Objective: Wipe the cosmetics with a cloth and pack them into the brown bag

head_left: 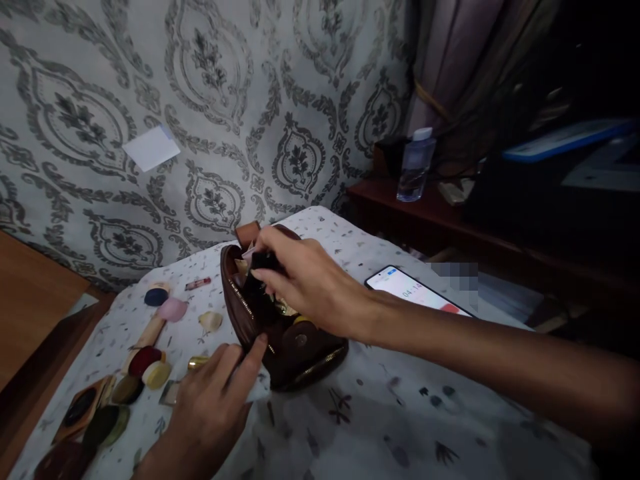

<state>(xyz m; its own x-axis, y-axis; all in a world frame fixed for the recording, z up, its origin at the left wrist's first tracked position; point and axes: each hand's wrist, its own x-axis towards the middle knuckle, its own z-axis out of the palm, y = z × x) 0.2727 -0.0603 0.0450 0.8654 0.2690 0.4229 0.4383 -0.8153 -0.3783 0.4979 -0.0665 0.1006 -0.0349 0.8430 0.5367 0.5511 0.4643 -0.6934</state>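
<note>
A dark brown zippered bag (pixel 305 357) stands unzipped on a patterned white cloth (pixel 370 413). Over its opening, my right hand (pixel 310 280) has its fingers closed on a black item (pixel 263 263), whose lower part reaches into the bag. Small things are partly visible inside, with a yellow edge among them. My left hand (pixel 215 393) lies at the bag's near left side, fingers spread, one fingertip touching the rim. Close beside that hand are a gold-coloured tube (pixel 198 362) and a small clear item (pixel 170 393).
Left on the cloth are a pink sponge (pixel 172 309), a dark-lidded jar (pixel 157 296), a red-capped tube (pixel 198 284) and several cosmetics. A lit phone (pixel 410 290) lies right, under my right forearm. A clear bottle (pixel 416 167) stands on a reddish shelf (pixel 390 200).
</note>
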